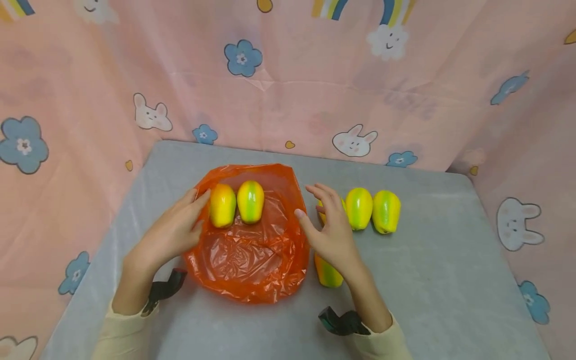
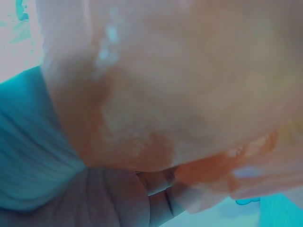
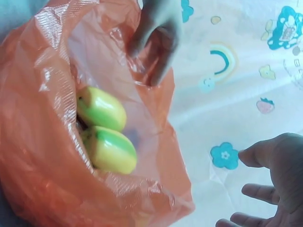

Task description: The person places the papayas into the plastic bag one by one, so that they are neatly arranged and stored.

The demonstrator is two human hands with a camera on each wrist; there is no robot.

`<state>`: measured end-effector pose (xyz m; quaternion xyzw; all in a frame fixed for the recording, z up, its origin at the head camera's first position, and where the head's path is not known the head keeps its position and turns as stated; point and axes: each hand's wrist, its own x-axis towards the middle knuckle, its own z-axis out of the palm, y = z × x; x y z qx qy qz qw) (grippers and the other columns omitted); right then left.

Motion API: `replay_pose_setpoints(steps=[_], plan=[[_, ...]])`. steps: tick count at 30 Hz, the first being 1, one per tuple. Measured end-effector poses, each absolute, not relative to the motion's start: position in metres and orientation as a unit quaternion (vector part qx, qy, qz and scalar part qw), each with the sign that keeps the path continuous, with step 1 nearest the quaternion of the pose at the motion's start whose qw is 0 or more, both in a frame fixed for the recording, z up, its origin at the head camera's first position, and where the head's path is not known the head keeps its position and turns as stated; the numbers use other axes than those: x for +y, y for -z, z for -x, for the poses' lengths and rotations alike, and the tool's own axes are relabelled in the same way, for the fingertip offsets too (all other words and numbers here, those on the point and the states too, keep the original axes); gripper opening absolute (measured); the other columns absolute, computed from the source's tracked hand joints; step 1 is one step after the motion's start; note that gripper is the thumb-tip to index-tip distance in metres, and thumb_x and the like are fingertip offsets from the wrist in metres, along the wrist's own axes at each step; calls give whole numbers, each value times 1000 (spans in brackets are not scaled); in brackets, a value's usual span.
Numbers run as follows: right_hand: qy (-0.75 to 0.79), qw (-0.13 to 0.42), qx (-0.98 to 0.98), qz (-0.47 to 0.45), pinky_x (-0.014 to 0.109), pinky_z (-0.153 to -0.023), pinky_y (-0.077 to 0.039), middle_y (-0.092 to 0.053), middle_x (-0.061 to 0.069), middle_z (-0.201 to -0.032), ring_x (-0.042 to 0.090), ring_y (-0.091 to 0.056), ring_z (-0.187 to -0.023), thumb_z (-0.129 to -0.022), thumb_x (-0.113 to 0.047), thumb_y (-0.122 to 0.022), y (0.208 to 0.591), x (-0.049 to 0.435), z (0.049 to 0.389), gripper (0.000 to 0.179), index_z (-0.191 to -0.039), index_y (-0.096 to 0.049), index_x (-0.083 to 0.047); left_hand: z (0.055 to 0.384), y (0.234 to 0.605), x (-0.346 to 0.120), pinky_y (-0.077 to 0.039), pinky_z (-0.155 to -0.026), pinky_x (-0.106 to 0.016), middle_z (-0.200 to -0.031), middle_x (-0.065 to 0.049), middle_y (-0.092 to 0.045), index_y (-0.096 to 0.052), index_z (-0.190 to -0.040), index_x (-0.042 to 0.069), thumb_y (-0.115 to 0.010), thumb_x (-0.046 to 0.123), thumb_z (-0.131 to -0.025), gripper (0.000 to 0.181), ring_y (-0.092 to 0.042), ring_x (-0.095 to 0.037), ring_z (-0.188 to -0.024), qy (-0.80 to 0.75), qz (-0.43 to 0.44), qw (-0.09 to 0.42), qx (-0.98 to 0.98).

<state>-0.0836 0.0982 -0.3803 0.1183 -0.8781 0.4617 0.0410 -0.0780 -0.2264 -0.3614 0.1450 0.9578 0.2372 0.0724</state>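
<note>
Bag of thin orange film (image 1: 245, 260), centre of the head view, spread on the grey tabletop (image 1: 441, 280) with its mouth gaping upward. Two yellow-green fruits (image 1: 250, 202) lie inside, toward the bag's upper left; four loose fruits (image 1: 386, 212) lie right of centre in the frame, one partly covered by the right hand (image 1: 332, 235). Right hand: fingers spread, gripping nothing, near the bag's right rim. Left hand (image 1: 173, 230): fingers extended and unclenched against the left rim; thumb and finger stand apart in the right wrist view. Judged by appearance, the film should be light, limp and prone to tear, best taken by a gathered fold of the rim. The fruits look firm, smooth and glossy, hence likely slippery yet not fragile; their weight cannot be told. A whole-hand hold around the broad middle should serve better than a fingertip pinch at the tapered end.
</note>
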Motion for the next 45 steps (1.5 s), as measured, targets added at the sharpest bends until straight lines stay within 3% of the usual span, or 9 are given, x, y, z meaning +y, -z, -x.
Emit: replay_pose_setpoints(steps=[10,19,31,40,45], plan=[[-444,46,-891,-83,62,-112,-52,-46,17,-160,37,-50,-146,-98,-21,-72,394,128,64,57,-150,-53,-9,78,361,-224,-45,-117,-64,-163,-32,-38,-38,-158,-11,-57,-8,-90,71,-47,-48,-146,-241,-144,70,957],[-431,50,-898,-69,63,-109,-54,-48,22,-157,38,-51,-142,-97,-19,-74,412,143,51,58,-149,-54,-4,78,358,-225,-41,-118,-66,-168,-35,-29,-36,-160,-10,-58,-9,-91,72,-37,-52,-153,-248,-134,86,956],[-421,50,-904,-58,65,-108,-53,-50,22,-152,42,-54,-137,-96,-16,-75,436,164,37,58,-148,-54,-1,79,360,-226,-45,-116,-65,-168,-30,-34,-34,-161,-7,-57,-11,-90,75,-44,-48,-149,-260,-136,85,952],[-416,6,-909,-32,63,-109,-54,-49,19,-155,38,-52,-141,-96,-24,-77,450,164,27,63,-150,-52,-6,79,360,-225,-44,-117,-65,-168,-29,-34,-35,-161,-7,-57,-12,-91,74,-43,-48,-150,-260,-137,82,952],[-406,-24,-914,-12,64,-118,-46,-49,15,-155,36,-50,-142,-95,-31,-79,455,163,22,68,-154,-50,-11,79,360,-225,-45,-116,-65,-168,-29,-35,-35,-161,-7,-57,-12,-91,74,-44,-47,-148,-259,-137,82,953]])
